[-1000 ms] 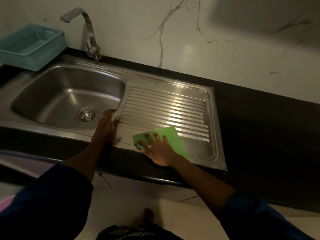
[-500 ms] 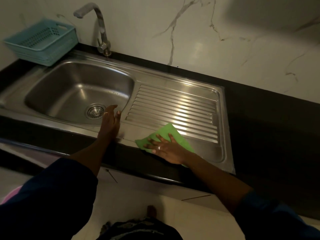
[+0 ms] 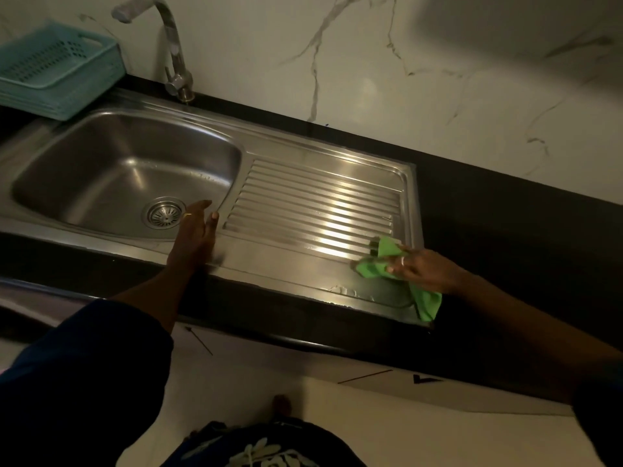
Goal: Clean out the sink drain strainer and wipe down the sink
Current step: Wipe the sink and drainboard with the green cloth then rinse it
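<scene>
Well right of the round steel drain strainer [image 3: 163, 214], the right hand [image 3: 418, 269] is clutching a bunched green cloth [image 3: 371, 267] against the ribbed stainless draining board [image 3: 320, 203], apparently wiping it; just right of that strainer, the left hand [image 3: 197, 230] is resting flat, fingers straight, likely bracing.
</scene>
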